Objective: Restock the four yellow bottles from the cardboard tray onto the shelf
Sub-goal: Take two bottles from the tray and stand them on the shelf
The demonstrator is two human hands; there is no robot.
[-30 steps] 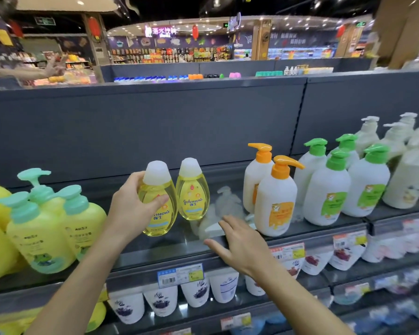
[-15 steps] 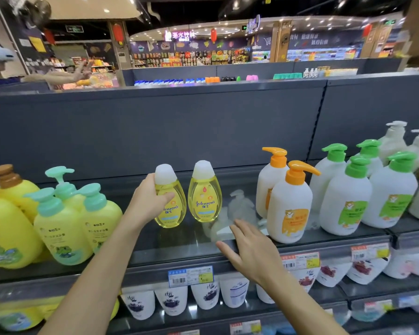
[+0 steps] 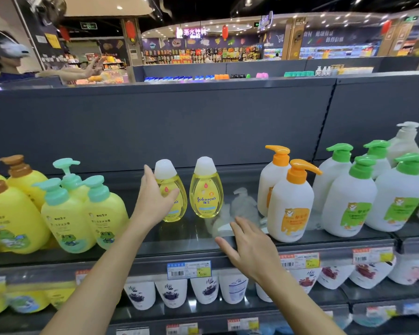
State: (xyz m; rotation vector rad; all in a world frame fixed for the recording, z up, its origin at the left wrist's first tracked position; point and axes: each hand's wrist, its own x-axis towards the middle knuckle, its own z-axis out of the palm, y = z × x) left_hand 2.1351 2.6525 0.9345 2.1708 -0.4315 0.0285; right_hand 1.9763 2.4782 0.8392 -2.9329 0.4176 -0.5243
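Two yellow bottles (image 3: 206, 189) stand upright and side by side on the shelf (image 3: 194, 240), between the green-capped pump bottles (image 3: 82, 211) and the white pump bottles (image 3: 290, 204); the left hand (image 3: 155, 199) wraps the left bottle from its left side, thumb across the label, the bottle's long axis vertical and its base at or just above the shelf surface. The right hand (image 3: 249, 247) is spread flat and empty over the shelf's front edge, below and to the right of the second bottle. The cardboard tray and the remaining two bottles are out of view, and the left hand hides part of the held bottle's label, so the release appears to be the pending step.
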